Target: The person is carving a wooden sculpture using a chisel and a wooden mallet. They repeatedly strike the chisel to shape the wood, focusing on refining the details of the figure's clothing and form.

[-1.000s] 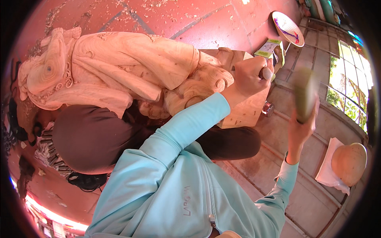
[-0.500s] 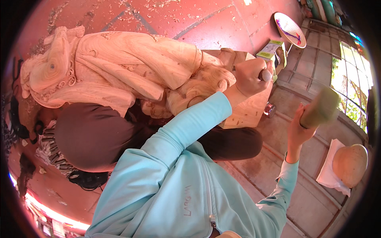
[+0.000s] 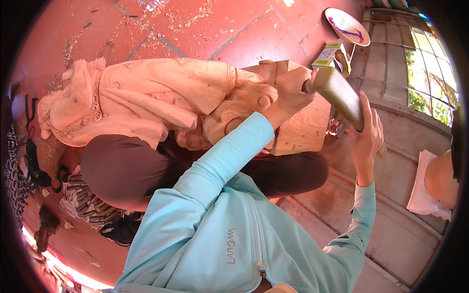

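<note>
A large carved wooden figure (image 3: 161, 90) lies lengthwise before me, with folds of robe and a squared block base (image 3: 305, 129) at its right end. My left hand (image 3: 292, 95) is closed around a chisel, raised over the base end. Only the butt of the chisel's handle (image 3: 308, 86) shows; its blade is hidden behind the hand. My right hand (image 3: 366, 139) grips a greenish wooden mallet (image 3: 340, 95). The mallet's head is right at the chisel's butt, overlapping it in view; whether they touch I cannot tell.
Wood shavings litter the red tiled floor (image 3: 239, 24). Beyond the base are a woven hat (image 3: 347, 27), a green-and-white box (image 3: 326, 56) and a glass container (image 3: 336, 128). Several carving tools (image 3: 90, 198) lie by my left knee, near a black shoe (image 3: 119, 230). A white cloth (image 3: 425, 188) lies far right.
The mallet has swung left from out on the right to the chisel's butt. My left hand still holds the chisel near the base. The whole view has shifted slightly.
</note>
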### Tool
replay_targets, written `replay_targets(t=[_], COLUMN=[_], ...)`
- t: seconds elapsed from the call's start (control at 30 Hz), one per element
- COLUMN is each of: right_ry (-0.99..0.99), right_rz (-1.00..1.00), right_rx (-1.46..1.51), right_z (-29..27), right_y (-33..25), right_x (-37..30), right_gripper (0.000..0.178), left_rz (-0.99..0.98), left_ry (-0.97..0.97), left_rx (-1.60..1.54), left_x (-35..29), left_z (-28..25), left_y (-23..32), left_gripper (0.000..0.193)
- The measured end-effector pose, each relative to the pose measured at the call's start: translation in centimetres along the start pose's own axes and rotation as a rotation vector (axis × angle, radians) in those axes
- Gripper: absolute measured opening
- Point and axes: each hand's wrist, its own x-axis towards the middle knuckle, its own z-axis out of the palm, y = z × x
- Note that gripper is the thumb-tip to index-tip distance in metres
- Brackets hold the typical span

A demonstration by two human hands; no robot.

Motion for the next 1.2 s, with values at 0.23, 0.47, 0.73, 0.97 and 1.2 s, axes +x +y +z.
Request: replay_targets(t=[0.23,0.47,0.73,0.97,1.2], right_ry=[0.174,0.316,0.363,0.419,0.431], right_rz=[0.025,0.190,0.312,0.182,0.064], right_rx=[0.181,0.530,0.803,0.962,1.080], right_z=[0.8,0.3,2.0,2.0,2.3], right_y=[0.3,1.6,4.0,4.2,3.8], right_x=[-0.4,-1.8,-4.1,-3.8,-2.3], right_gripper=[0.075,0.072,0.065,0.064,0.066], left_rz=[-0.036,0.144,-0.194,-0.319,-0.206], left_ry=[-0.103,-0.201,-0.124,-0.175,-0.290], left_rx=[0.008,0.133,-0.040,-0.115,0.057], left_x=[0.1,-1.2,2.9,0.9,-1.9], left_z=[-0.9,-0.7,-2.0,-0.1,-1.2], left_y=[0.3,0.3,1.5,1.6,-0.3], left_gripper=[0.034,0.038,0.042,0.042,0.026])
